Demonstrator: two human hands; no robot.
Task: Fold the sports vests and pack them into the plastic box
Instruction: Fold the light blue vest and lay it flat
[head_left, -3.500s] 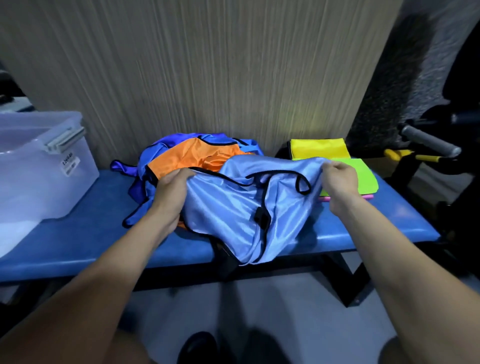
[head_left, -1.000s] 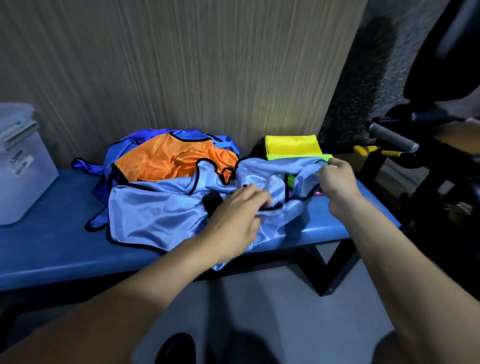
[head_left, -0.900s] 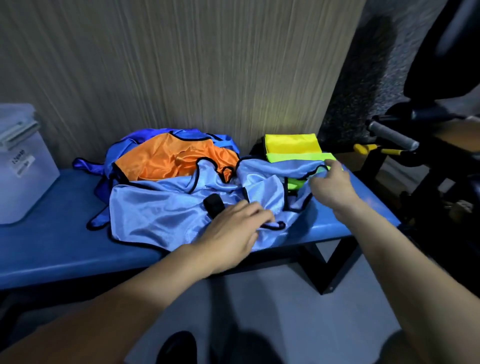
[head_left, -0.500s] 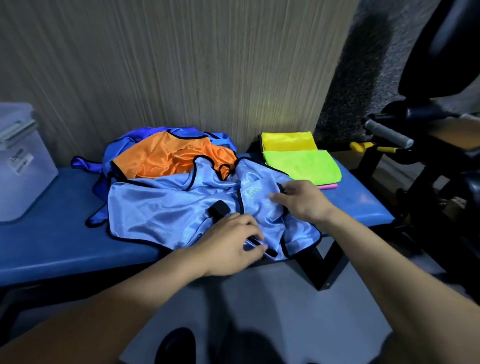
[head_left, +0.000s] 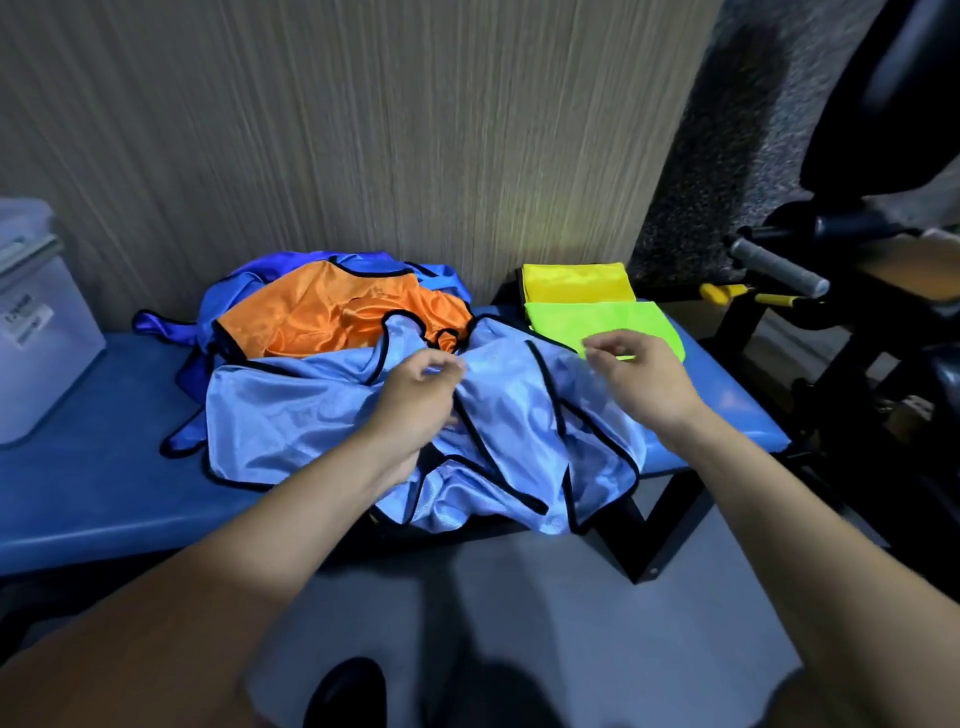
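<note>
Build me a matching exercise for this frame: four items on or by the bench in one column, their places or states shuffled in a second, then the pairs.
Items
1. light blue vest
2. orange vest
3. lime green vest
4. plastic box

Descriptions
A. folded flat, at the bench's right end
B. at the left edge of view
C. spread unfolded under both hands, drooping over the front edge
D. crumpled on the heap near the wall

Pairs: 1-C, 2-D, 3-A, 4-B

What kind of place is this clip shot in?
Probably a gym or sports changing area: a padded blue bench, a heap of team vests, and what looks like exercise equipment with a padded handle on the right.
</note>
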